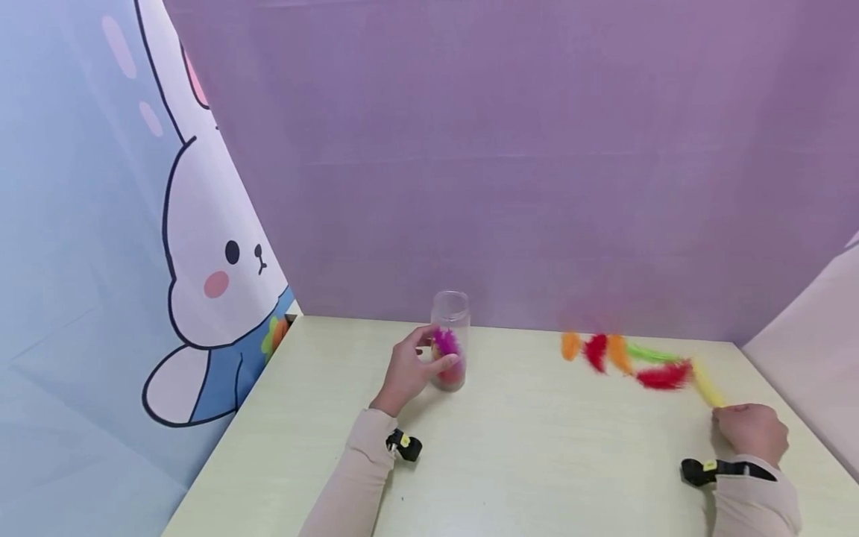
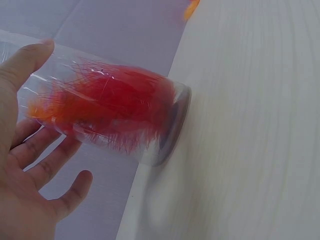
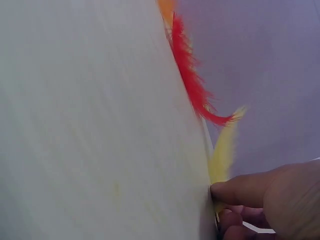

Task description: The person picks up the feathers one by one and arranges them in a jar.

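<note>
A clear glass jar (image 1: 451, 313) stands upright near the table's back edge, with red, orange and purple feathers (image 2: 115, 102) inside. My left hand (image 1: 407, 369) holds it from the left, thumb on one side and fingers on the other; the little finger stands off the glass. At the right of the table, my right hand (image 1: 751, 432) pinches one end of a yellow feather (image 3: 223, 152) between thumb and fingers, close to the tabletop. Beyond that feather's tip lies a curved red feather (image 1: 664, 375).
Left of that red feather, a green feather (image 1: 652, 354), an orange feather (image 1: 619, 353), another red feather (image 1: 595, 353) and a small orange feather (image 1: 570, 346) lie in a row along the back. A purple cloth (image 1: 510, 186) hangs behind the pale table (image 1: 537, 462).
</note>
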### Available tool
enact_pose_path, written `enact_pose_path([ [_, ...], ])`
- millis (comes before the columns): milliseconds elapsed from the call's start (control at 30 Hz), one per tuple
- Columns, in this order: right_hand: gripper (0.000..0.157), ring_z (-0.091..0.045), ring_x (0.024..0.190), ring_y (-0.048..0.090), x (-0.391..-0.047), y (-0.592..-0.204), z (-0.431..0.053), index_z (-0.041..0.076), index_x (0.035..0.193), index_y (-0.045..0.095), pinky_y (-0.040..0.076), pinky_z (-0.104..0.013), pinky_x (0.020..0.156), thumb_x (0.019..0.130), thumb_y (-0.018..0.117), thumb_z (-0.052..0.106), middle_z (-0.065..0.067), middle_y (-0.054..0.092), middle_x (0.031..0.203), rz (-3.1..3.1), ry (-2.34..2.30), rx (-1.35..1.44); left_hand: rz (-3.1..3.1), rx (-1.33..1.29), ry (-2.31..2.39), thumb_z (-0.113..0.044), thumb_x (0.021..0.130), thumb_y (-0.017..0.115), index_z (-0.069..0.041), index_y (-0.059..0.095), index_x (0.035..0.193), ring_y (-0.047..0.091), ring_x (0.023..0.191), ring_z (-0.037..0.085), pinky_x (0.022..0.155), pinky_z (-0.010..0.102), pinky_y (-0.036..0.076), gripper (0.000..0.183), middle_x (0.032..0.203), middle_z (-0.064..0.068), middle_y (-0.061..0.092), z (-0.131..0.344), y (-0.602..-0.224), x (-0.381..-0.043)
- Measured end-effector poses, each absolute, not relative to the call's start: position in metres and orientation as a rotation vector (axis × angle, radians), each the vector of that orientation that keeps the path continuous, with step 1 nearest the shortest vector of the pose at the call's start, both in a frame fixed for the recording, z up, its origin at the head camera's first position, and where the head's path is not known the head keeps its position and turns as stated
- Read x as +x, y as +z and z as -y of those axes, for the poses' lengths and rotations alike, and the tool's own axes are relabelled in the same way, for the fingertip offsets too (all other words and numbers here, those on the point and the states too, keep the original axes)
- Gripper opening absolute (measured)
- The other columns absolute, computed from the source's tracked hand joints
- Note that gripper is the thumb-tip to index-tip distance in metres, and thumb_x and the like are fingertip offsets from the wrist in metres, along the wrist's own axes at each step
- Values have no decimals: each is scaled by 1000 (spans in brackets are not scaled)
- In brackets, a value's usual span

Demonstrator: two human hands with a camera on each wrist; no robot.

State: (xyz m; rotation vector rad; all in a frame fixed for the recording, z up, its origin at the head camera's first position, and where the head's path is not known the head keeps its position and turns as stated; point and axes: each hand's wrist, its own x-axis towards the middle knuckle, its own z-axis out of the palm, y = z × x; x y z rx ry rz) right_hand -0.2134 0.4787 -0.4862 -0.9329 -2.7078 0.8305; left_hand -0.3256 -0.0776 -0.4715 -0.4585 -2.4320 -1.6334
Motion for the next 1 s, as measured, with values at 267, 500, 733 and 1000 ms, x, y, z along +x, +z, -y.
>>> enact_pose_path([
  [267, 50, -57, 91, 57, -213, -480, -476, -24, 106, 59, 43, -44, 63, 87, 56, 22, -45, 59, 100, 2793, 828, -1000, 2425, -455, -1633, -42, 80, 87, -13, 59, 140, 64, 116, 22, 102, 46, 49, 73, 130, 2, 69, 78, -471, -325],
  [500, 42, -57, 89, 59, -211, -472, -475, -20, 100, 61, 45, -44, 60, 89, 49, 19, -43, 60, 100, 2812, 815, -886, 2421, -454, -1633, -43, 80, 87, -14, 59, 140, 64, 115, 21, 101, 45, 49, 73, 129, 1, 69, 78, -472, -326],
  [733, 37, -34, 82, 66, -214, -464, -471, -4, 97, 72, 44, -36, 65, 98, 51, 26, -15, 75, 84, 2633, 899, -806, 2422, -456, -1635, -43, 80, 87, -13, 59, 140, 64, 114, 22, 102, 47, 49, 73, 128, 2, 69, 78, -472, -326],
  [1000, 33, 1, 50, 62, -221, -438, -441, 29, 70, 72, 52, -14, 50, 96, 65, 10, 18, 65, 56, 1898, 1704, -780, 2416, -460, -1643, -43, 80, 87, -13, 59, 140, 63, 114, 22, 102, 47, 49, 72, 128, 2, 69, 78, -472, -325],
])
